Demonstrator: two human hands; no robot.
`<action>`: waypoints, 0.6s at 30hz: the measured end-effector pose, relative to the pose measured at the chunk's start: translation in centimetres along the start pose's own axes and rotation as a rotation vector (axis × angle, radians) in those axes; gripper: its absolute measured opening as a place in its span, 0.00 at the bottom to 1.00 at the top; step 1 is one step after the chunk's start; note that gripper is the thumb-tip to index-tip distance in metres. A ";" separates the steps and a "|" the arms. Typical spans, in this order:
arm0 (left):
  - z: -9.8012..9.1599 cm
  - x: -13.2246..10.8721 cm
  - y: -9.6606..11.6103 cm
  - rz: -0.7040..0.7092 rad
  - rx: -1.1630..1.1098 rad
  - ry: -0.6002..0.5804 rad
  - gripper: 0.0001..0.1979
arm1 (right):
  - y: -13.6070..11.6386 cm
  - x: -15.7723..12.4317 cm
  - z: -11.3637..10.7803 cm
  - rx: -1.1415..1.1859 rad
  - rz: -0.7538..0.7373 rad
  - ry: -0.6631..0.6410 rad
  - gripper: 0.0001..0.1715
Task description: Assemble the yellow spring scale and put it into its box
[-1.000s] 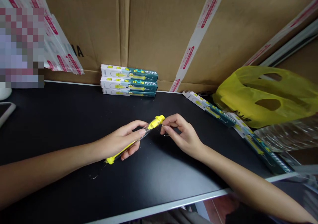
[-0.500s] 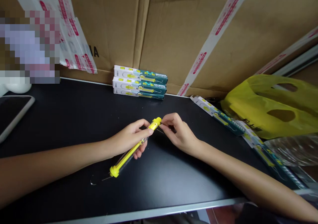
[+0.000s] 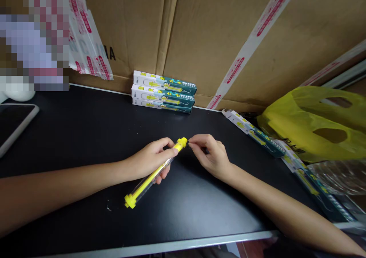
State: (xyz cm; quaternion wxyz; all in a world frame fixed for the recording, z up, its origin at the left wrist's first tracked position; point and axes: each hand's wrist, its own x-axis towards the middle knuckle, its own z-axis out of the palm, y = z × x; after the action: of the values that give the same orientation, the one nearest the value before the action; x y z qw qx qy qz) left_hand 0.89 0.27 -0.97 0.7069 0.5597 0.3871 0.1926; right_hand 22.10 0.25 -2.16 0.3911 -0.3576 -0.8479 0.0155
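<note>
My left hand (image 3: 151,159) is wrapped round a spring scale (image 3: 147,182), a clear tube with a yellow inner part and yellow end caps. It lies slantwise over the black table, its upper cap up and to the right, its other cap down and to the left. A thin curved metal hook (image 3: 108,206) shows just beyond the lower cap. My right hand (image 3: 211,153) is beside the upper cap, thumb and forefinger pinched together. Whatever sits between those fingertips is too small to make out.
Several printed boxes (image 3: 162,96) are stacked at the back against a large taped carton (image 3: 206,29). Two more boxes lie at the right, one of them here (image 3: 254,134), beside a yellow plastic bag (image 3: 300,117). A phone (image 3: 17,124) lies at the left.
My right hand's pinched fingertips have drawn slightly away from the upper cap, to the right. The left hand keeps its hold on the spring scale. The view has shifted slightly.
</note>
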 end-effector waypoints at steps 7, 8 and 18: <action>0.0 -0.2 0.7 -0.035 0.002 0.008 0.09 | -0.8 0.1 -0.5 0.258 0.294 -0.300 0.04; 0.0 -0.3 0.8 -0.037 -0.001 0.015 0.09 | -0.8 0.2 -0.5 0.285 0.297 -0.325 0.05; -0.3 -0.2 0.4 0.048 -0.117 0.035 0.09 | 0.2 -0.2 0.1 0.044 0.202 -0.314 0.03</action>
State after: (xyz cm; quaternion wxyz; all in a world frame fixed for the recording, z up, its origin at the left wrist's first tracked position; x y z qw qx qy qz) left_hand 0.61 0.44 -0.50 0.7268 0.5229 0.3741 0.2416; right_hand 22.22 0.32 -2.43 0.2580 -0.4257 -0.8576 0.1289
